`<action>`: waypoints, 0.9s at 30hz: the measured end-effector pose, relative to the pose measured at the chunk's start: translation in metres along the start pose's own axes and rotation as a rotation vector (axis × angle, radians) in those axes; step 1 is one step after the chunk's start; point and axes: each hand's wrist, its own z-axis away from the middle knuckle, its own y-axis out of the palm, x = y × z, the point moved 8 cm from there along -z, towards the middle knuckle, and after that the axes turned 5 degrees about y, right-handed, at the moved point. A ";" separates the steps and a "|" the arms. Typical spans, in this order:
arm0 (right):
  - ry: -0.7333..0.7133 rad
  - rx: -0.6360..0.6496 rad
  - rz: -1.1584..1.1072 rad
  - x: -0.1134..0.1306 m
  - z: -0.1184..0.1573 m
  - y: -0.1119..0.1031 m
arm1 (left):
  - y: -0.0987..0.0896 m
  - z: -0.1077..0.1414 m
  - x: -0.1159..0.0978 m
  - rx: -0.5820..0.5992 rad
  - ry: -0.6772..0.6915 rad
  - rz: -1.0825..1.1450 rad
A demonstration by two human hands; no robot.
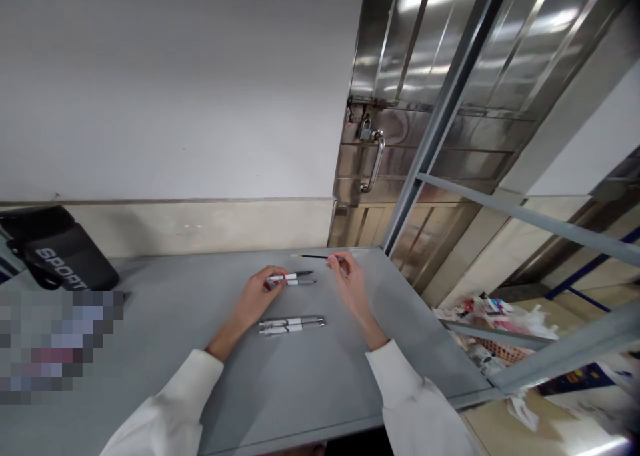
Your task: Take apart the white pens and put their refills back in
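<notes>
My left hand [259,293] is closed around a white pen [291,277] with a dark front end that points right. Just below it, a second white pen [299,282] with a grey grip lies by the same fingertips; whether it is also held, I cannot tell. Between thumb and fingers, my right hand [347,274] pinches a thin black pen refill [313,257], whose pale yellowish end points left. Nearer to me on the grey table [280,389], two white-and-silver pens [291,325] rest side by side.
A black case marked SPORT [75,256] stands at the table's far left, beside a blurred-out patch. A metal frame post [425,156] rises at the right back corner. Beyond the right edge sit a basket and plastic bags [500,329]. A wall closes off the back.
</notes>
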 end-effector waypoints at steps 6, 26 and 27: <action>0.065 -0.015 -0.006 -0.005 -0.001 -0.003 | -0.003 0.000 -0.003 -0.009 -0.016 -0.011; 0.085 -0.003 -0.060 -0.011 -0.007 -0.009 | -0.011 0.000 0.001 -0.064 -0.096 0.102; 0.076 0.005 -0.062 -0.011 -0.008 -0.008 | -0.011 -0.001 0.002 -0.068 -0.099 0.107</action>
